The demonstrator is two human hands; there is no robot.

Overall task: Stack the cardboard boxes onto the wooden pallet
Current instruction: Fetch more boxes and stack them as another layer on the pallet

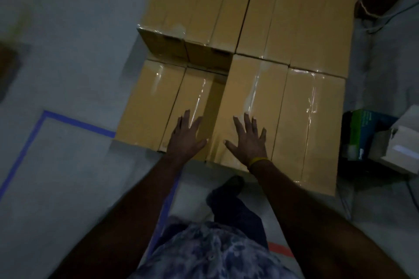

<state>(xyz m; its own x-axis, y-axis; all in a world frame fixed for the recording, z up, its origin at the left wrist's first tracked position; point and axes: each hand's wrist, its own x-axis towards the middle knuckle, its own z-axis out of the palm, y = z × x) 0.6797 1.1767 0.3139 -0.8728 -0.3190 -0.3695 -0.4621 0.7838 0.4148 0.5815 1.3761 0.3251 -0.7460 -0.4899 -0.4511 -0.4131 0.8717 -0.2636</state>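
Note:
Several brown cardboard boxes sealed with clear tape stand packed together in a block in front of me. The pallet under them is hidden. My left hand (187, 136) is spread flat, fingers straight, over a lower near box (192, 102) left of centre. My right hand (249, 138), with a yellow band at the wrist, lies flat with straight fingers on the taller near box (251, 95) beside it. Another tall box (313, 120) stands at the near right. The back rows (283, 22) reach the same height as the tall near boxes.
Grey floor with blue tape lines (74, 121) lies to the left. A green and blue carton (365, 133) and a small open white box (399, 142) sit at the right. Cables (371, 13) trail at the back right. My leg and foot (229, 190) are near the stack's front edge.

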